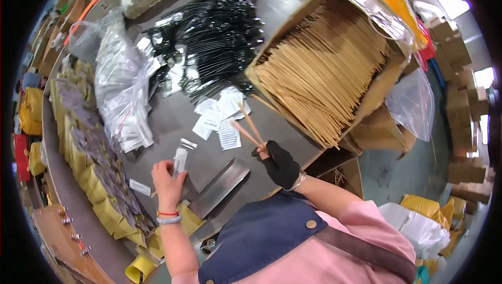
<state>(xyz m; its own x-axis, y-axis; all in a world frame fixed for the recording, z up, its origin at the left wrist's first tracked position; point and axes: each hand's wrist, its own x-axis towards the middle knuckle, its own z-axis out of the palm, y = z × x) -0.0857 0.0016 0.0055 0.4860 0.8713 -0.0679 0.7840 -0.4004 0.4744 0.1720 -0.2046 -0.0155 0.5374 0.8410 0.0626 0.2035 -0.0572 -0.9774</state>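
Observation:
My left hand (168, 183) has its thumb and fingers closed around a small clear plastic packet (181, 159) with a white slip inside, just above the grey table (157, 161). In a black fingerless glove, my right hand (280, 166) pinches a few thin tan sticks (251, 126) that fan out toward the far left. Several printed white paper slips (219, 117) lie loosely beyond the stick tips. Between my hands rests a shiny metal channel (219, 187), set at a slant. A large cardboard box (260, 81) full of similar tan sticks stands at the far right.
Black thin items (219, 38) in shiny wrapping are heaped at the back. A clear bag (117, 75) of white packets lies to the left. Rows of yellow and grey packets (86, 143) line the left edge. Under the table's right side sits an open carton (348, 175).

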